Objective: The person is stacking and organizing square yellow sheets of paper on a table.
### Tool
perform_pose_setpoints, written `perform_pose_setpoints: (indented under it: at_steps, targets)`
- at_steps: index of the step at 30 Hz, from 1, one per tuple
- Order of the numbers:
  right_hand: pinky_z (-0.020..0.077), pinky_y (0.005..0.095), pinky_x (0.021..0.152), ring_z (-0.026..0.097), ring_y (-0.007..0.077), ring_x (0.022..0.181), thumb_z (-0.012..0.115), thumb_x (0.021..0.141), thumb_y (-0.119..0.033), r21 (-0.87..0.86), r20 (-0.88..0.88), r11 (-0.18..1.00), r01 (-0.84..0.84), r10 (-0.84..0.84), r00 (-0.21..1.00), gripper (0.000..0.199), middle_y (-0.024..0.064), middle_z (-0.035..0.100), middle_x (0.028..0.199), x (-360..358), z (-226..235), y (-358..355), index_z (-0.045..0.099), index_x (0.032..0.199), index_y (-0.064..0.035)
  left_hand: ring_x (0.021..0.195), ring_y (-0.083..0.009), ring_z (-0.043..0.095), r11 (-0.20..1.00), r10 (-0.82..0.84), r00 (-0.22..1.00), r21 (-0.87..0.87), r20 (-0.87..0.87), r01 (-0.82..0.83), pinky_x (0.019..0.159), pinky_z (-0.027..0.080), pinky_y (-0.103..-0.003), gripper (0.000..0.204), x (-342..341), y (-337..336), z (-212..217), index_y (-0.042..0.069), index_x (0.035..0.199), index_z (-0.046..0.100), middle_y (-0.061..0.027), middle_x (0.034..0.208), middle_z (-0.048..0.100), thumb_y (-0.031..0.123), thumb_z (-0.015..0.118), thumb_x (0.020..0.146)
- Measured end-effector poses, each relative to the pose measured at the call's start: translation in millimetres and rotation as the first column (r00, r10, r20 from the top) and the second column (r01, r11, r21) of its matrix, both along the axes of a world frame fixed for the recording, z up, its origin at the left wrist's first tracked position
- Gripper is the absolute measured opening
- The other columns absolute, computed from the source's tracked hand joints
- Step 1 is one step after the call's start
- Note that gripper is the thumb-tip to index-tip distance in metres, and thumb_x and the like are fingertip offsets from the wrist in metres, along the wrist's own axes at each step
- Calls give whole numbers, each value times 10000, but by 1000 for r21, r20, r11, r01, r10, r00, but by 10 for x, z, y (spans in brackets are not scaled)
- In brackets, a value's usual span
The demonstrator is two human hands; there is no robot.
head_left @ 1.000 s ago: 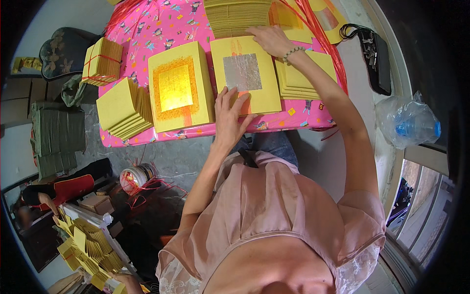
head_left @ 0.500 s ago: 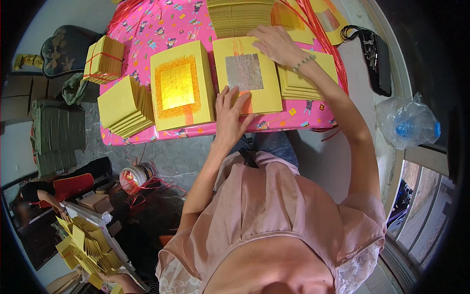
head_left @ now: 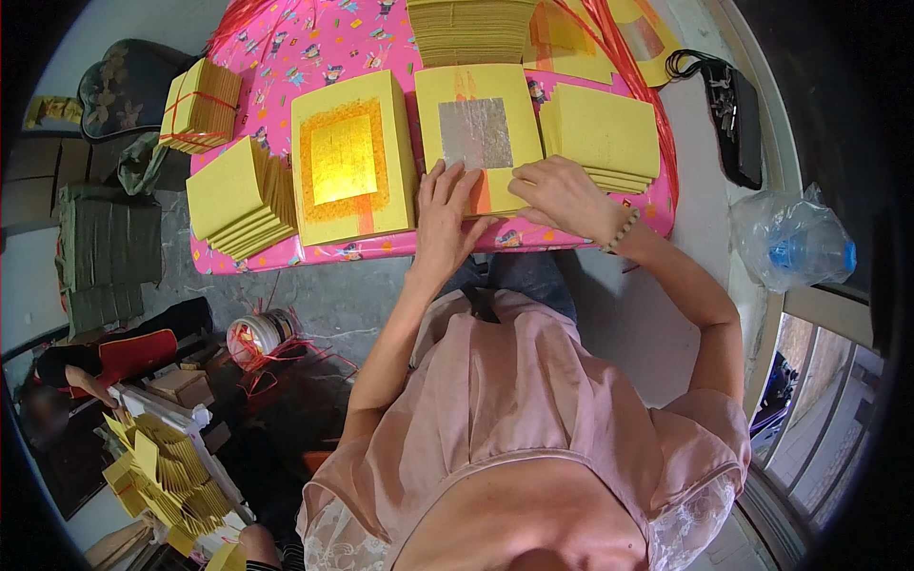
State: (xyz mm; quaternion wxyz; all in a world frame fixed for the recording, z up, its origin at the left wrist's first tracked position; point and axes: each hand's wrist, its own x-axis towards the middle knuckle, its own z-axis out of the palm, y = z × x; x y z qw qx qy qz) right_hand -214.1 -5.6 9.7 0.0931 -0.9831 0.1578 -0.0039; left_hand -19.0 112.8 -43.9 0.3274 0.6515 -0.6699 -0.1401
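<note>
Upper centre: left hand [head_left: 446, 207], fingers spread, lies on the silver-patched paper stack [head_left: 476, 131] — apparently steadying it; right hand [head_left: 564, 198] curls at its lower-right corner — grip indeterminable.

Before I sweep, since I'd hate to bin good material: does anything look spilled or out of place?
Yes: at the person's left, red strands trail loosely over the rim of the white bucket, looking spilled rather than contained. The yellow stack with the silver square looks tidy.

Yel stack [head_left: 525, 124] w/ silver patch [head_left: 476, 133], gold patch [head_left: 345, 160] w/ org border [head_left: 306, 162], pink cartoon-print cloth [head_left: 352, 49]
</note>
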Motion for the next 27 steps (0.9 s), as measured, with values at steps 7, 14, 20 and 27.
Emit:
perform_pose_setpoints:
  at_steps: [7, 14, 20, 27]
  targets:
    - [523, 405, 765, 639, 304, 927, 658, 882, -194, 191, 18, 980, 46, -50, 999, 184, 108, 648, 978, 18, 49, -100, 661, 919, -14, 1369, -412, 362, 1000, -11, 1000, 9, -4, 11, 1127, 334, -502, 706, 25, 10, -3, 84, 1350, 537, -167, 1425, 466, 205, 836, 721]
    - [520, 410, 777, 633, 313, 915, 650, 888, -191, 214, 99, 976, 31, -53, 994, 190, 111, 638, 960, 19, 29, -147, 663, 936, -7, 1374, -411, 358, 999, -16, 1000, 30, -16, 17, 1129, 332, -500, 679, 23, 15, 22, 81, 1344, 540, -169, 1432, 462, 214, 825, 742]
    - [515, 415, 790, 631, 315, 925, 646, 892, -192, 228, 87, 973, 42, -63, 994, 191, 110, 633, 957, 23, 19, -165, 657, 931, -5, 1373, -419, 356, 999, -21, 999, 29, -32, 22, 1128, 329, -503, 644, 24, 7, 16, 74, 1340, 544, -177, 1428, 465, 217, 806, 768]
    - [517, 446, 790, 639, 331, 921, 624, 904, -231, 247, 93, 967, 56, -82, 992, 219, 123, 635, 947, 31, 31, -154, 663, 861, -19, 1372, -424, 355, 999, -27, 999, 16, -32, 28, 1128, 326, -507, 635, 34, 13, -10, 74, 1342, 541, -181, 1428, 463, 226, 795, 781]
